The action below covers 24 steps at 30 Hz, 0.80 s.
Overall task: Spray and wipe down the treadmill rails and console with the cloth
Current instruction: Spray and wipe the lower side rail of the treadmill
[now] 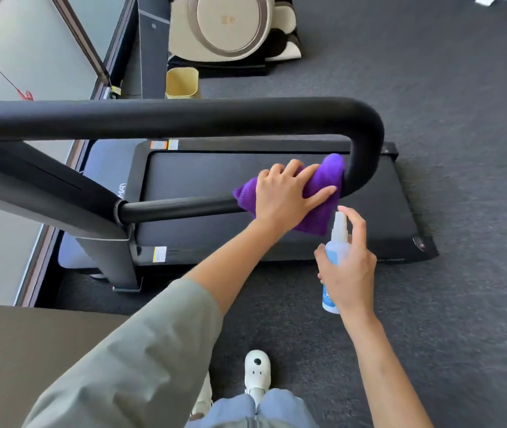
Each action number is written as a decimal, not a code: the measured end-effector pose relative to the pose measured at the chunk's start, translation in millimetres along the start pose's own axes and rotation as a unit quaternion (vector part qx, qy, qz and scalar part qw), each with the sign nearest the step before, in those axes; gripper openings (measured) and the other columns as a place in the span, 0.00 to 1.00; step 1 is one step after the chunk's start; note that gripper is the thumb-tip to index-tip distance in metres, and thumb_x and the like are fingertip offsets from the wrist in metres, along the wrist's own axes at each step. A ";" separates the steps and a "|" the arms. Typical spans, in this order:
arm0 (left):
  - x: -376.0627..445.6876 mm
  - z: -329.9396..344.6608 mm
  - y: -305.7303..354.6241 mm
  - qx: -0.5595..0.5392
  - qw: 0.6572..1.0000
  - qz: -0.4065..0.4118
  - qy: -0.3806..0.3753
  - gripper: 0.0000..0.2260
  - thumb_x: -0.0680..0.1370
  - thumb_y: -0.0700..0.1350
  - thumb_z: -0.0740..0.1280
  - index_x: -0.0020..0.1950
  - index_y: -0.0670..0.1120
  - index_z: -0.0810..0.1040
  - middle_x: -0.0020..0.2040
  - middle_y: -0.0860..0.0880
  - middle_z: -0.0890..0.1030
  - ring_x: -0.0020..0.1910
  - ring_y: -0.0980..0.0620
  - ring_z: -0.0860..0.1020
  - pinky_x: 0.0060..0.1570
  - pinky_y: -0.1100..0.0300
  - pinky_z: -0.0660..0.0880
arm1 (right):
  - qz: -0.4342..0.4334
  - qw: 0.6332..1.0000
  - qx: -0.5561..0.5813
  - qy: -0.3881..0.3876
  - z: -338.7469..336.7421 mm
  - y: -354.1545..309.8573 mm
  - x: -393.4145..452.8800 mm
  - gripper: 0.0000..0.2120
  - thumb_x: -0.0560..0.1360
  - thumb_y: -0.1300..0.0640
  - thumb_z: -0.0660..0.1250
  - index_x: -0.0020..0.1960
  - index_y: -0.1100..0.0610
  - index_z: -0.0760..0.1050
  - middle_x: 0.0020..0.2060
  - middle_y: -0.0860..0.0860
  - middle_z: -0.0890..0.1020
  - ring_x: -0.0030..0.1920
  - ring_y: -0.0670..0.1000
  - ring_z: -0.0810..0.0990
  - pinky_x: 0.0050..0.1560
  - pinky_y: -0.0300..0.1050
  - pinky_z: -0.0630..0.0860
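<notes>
Head view: the left hand [286,193] presses a crumpled purple microfibre cloth [323,193] onto the near black padded treadmill rail [178,208], beside its curved end, fingers spread flat. The right hand [349,270] is clamped round a clear plastic spray bottle [337,245], just below the cloth.

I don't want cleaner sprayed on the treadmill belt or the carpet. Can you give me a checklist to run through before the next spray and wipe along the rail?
1. Purple cloth on the near rail, under the left hand: ok.
2. Spray bottle gripped in the right hand: ok.
3. Forefinger on the pump top: ok.
4. Nozzle aimed at cloth or rail: cannot tell.
5. Liquid left in the bottle: cannot tell.
6. Far rail and bend wiped: cannot tell.
</notes>
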<state>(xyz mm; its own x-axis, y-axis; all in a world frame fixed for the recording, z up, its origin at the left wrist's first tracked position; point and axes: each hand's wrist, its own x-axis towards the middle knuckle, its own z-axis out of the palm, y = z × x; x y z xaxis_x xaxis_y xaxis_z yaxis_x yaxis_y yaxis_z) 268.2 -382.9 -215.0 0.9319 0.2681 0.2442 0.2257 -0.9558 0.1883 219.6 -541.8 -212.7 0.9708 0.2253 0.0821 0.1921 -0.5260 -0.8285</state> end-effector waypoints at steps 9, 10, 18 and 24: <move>-29.7 -20.6 -102.0 -0.037 0.998 -0.010 -0.052 0.36 0.69 0.77 0.52 0.65 0.55 0.75 0.56 0.49 0.78 0.55 0.43 0.77 0.51 0.49 0.72 | -0.004 1.000 0.019 0.000 -1.4 -7.0 6.0 0.29 0.73 0.66 0.66 0.69 0.44 0.65 0.48 0.53 0.81 0.36 0.64 0.80 0.42 0.61 0.80; -38.0 -24.4 -117.4 -0.036 0.998 -0.021 -0.047 0.38 0.68 0.77 0.51 0.65 0.54 0.75 0.56 0.48 0.78 0.55 0.42 0.77 0.51 0.48 0.72 | -0.007 1.000 0.020 -0.002 -0.8 -6.6 5.8 0.29 0.74 0.66 0.66 0.69 0.45 0.64 0.49 0.53 0.81 0.36 0.63 0.80 0.42 0.61 0.80; -31.7 -19.4 -98.1 -0.006 0.998 0.049 -0.044 0.39 0.67 0.76 0.54 0.69 0.53 0.72 0.61 0.50 0.77 0.56 0.43 0.76 0.52 0.49 0.70 | 0.002 0.999 0.031 -0.005 -10.4 5.6 4.5 0.29 0.74 0.66 0.66 0.69 0.46 0.64 0.51 0.57 0.81 0.37 0.63 0.80 0.46 0.60 0.80; -0.6 -7.9 -30.1 -0.010 0.997 0.062 -0.038 0.31 0.75 0.71 0.54 0.69 0.54 0.72 0.61 0.52 0.77 0.55 0.44 0.76 0.49 0.52 0.68 | 0.016 0.999 0.035 0.012 -23.1 12.0 8.1 0.30 0.73 0.66 0.66 0.69 0.43 0.64 0.50 0.57 0.82 0.36 0.64 0.80 0.46 0.61 0.79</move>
<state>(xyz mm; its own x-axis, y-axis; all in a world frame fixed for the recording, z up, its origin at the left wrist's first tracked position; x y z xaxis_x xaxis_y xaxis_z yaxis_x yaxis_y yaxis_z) 258.6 -353.4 -213.4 0.9715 0.1369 0.1934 0.1017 -0.9782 0.1811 233.1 -565.2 -209.3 0.9797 0.1886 0.0675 0.1509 -0.4731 -0.8680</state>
